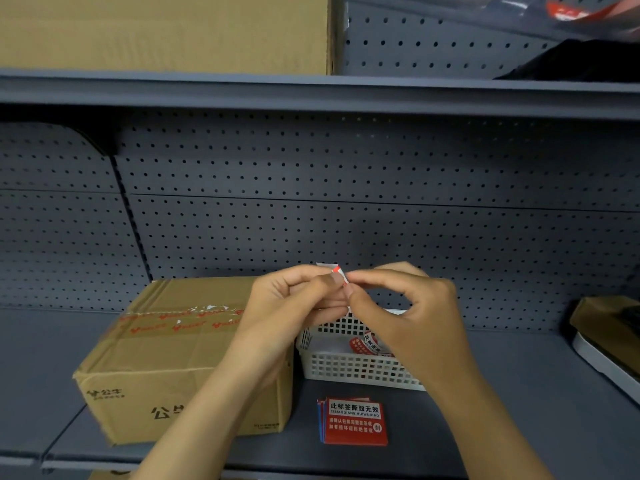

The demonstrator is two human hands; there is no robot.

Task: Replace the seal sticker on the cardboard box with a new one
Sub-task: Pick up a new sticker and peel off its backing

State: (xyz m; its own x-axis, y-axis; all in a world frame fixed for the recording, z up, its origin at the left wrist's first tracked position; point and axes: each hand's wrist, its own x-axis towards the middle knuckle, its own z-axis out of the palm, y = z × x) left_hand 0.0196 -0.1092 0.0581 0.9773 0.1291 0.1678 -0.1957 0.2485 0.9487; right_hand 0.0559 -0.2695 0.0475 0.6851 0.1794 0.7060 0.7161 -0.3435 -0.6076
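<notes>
A brown cardboard box (156, 362) sits on the grey shelf at the left, with printed tape and white sticker remnants across its top. Above its right end, my left hand (294, 299) and my right hand (405, 306) meet and pinch a small red-and-white seal sticker (338, 273) between their fingertips. A stack of red seal stickers (353, 421) lies on the shelf in front of the basket, below my hands.
A white perforated plastic basket (346, 370) stands right of the box and holds crumpled red stickers. A grey pegboard wall (346, 188) backs the shelf. A large carton (166, 32) rests on the upper shelf. A dark object on a white tray (609, 344) sits far right.
</notes>
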